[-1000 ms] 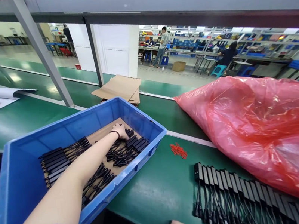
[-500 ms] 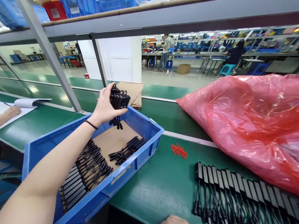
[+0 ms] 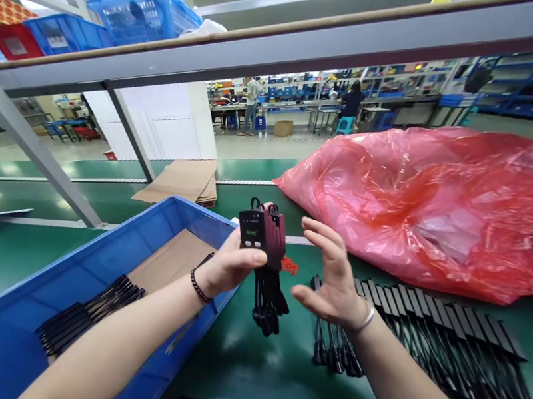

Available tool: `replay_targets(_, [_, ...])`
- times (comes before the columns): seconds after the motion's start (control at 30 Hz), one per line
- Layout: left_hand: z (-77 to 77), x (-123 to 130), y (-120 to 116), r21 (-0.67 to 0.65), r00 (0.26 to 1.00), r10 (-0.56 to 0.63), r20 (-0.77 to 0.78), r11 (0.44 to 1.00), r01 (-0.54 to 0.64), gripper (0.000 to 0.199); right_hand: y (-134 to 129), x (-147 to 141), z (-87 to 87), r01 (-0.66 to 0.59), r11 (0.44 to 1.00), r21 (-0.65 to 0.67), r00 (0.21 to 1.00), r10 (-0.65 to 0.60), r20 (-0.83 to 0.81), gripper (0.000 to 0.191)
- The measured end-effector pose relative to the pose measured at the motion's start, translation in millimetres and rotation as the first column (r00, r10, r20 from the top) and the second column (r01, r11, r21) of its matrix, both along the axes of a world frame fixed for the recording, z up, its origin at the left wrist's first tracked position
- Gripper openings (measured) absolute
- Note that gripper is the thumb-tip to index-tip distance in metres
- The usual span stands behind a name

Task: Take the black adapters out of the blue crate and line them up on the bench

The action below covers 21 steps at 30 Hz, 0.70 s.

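Note:
My left hand [image 3: 235,258] is closed around a stack of small black boxes with cables [image 3: 263,240], held up over the green bench. The front box shows two light buttons and a small coloured mark; the cables hang down in a bunch. To the right of the stack, my right hand [image 3: 329,277] is open, thumb and fingers apart, touching nothing. Behind and below it lies a long row of similar black boxes [image 3: 425,309] with their cables toward me. A small heap of red pieces [image 3: 289,265] is partly hidden behind the held stack.
On the left stands a blue crate [image 3: 101,242] holding more black cabled boxes [image 3: 91,308] on cardboard. Brown cardboard sheets [image 3: 182,180] lie behind it. A large red plastic bag [image 3: 428,201] fills the right rear. A shelf beam [image 3: 273,47] crosses above, with bins on it.
My left hand has brought the stack of black boxes from above the crate rightward over the bench. My right hand has risen from the bench's near edge and opened. The view has turned right.

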<state>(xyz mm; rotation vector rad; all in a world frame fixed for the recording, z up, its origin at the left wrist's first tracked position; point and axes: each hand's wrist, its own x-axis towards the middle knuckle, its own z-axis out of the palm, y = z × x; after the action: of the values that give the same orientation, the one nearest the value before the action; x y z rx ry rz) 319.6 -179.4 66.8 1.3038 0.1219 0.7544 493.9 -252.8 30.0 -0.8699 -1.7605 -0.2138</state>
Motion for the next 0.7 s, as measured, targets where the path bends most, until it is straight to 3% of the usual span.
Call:
replay_targets(0.1, [-21.6,9.2,-8.4,-0.102,0.993,-0.113,0.035,0.988,0.116,0.061,11.2,-14.6,-4.0,0.042,0.994,0.099,0.985,-0.058,0.165,0.099])
replay_targets(0.17, [-29.6,10.7,-9.6,-0.131,0.984,-0.174,0.035,0.975,0.177,0.054,16.1,-25.1,-8.5,0.049,0.991,0.121,0.972,-0.076,0.224,0.102])
replay_targets(0.3, [-35.9,6.3,-8.0,-0.193,0.967,-0.253,0.016,0.949,0.251,0.048,22.9,-36.6,-16.2,0.053,0.992,0.111,0.977,-0.074,0.198,0.096])
replay_targets(0.4, [-38.1,2.3,-7.0,-0.271,0.963,-0.270,0.019,0.925,0.265,0.053,29.5,-35.9,-19.9,-0.027,0.988,0.150,0.983,-0.002,0.185,0.080])
replay_targets(0.53, [-37.0,2.5,-7.6,-0.363,0.987,-0.151,0.062,0.917,0.163,0.066,37.6,-33.2,-21.3,-0.133,0.985,0.113,0.976,0.110,0.187,0.072])
replay_targets(0.6, [-32.9,2.3,-7.7,-0.374,0.995,-0.073,0.069,0.923,0.094,0.064,38.7,-33.2,-21.7,-0.129,0.992,-0.004,0.987,0.129,0.096,0.073])
replay_targets(0.7, [-22.5,-2.8,-6.6,-0.364,0.991,-0.054,0.121,0.926,0.095,0.072,33.7,-32.9,-27.0,-0.159,0.966,-0.203,0.951,0.094,-0.296,0.078])
